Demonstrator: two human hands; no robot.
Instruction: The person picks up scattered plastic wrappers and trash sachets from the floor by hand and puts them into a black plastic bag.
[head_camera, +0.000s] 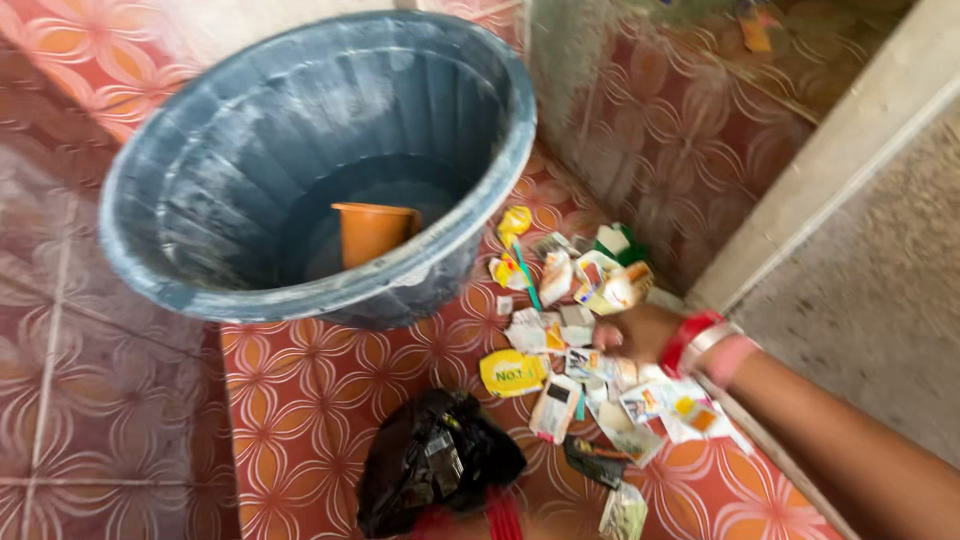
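Note:
My right hand (632, 332) reaches in from the right, with red and pink bands on its wrist. It rests on a heap of paper scraps and wrappers (570, 330) spread over the orange flower-patterned tiles. The fingers are curled down into the scraps, but blur hides whether they grip any. A yellow wrapper (512, 373) lies just left of the hand. A crumpled black plastic bag (435, 465) sits below the heap, with something red at its lower edge. My left hand does not show.
A large blue tub (150, 180) holding water and an orange cup (372, 232) stands at the upper left, touching the heap's edge. A tiled wall (680, 130) rises behind the litter. A pale raised kerb (850, 150) and a rough grey floor (870, 300) lie to the right.

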